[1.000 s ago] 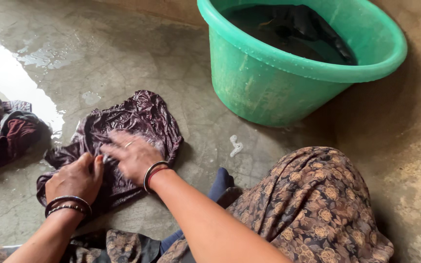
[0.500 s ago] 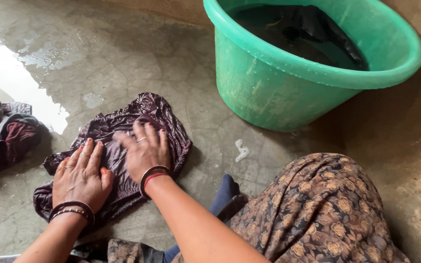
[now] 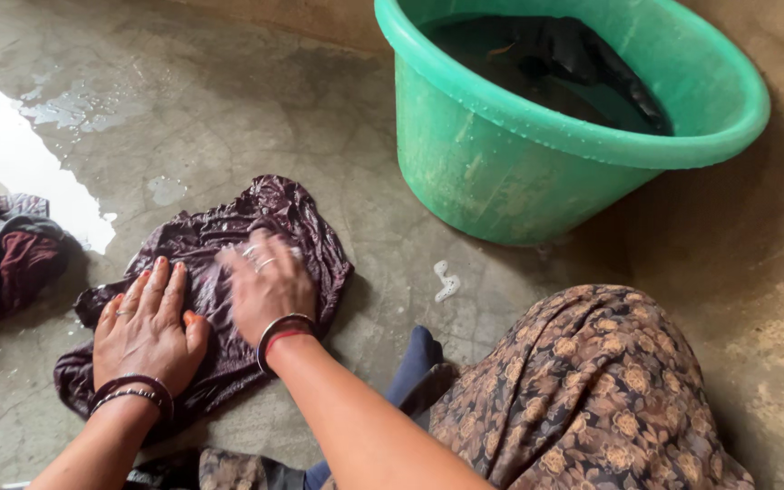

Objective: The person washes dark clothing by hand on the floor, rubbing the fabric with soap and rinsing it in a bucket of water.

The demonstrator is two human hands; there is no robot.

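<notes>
A wet maroon cloth (image 3: 229, 290) is spread, crumpled, on the concrete floor (image 3: 183, 109), in front of the person's knees. The left hand (image 3: 145, 331) is laid flat on the cloth's near left part, fingers spread wide and pressing down, nothing gripped. The right hand (image 3: 265, 286) is set on the cloth's middle, fingers loosely curled and blurred; whether fabric is pinched under them cannot be told.

White suds are seen on the cloth near the right hand, and a small fleck of foam (image 3: 446, 281) lies on the floor to its right, so the scrubbing is judged to be under way, not finished. The cloth is not yet rinsed. A green tub (image 3: 501, 181) stands near, up and to the right, apart from the cloth, with dark water and a dark garment (image 3: 573, 63) in it. A heap of dark red clothes (image 3: 2, 254) lies at the left edge, seemingly still to be done.

No packages, labels or signs are seen anywhere.
</notes>
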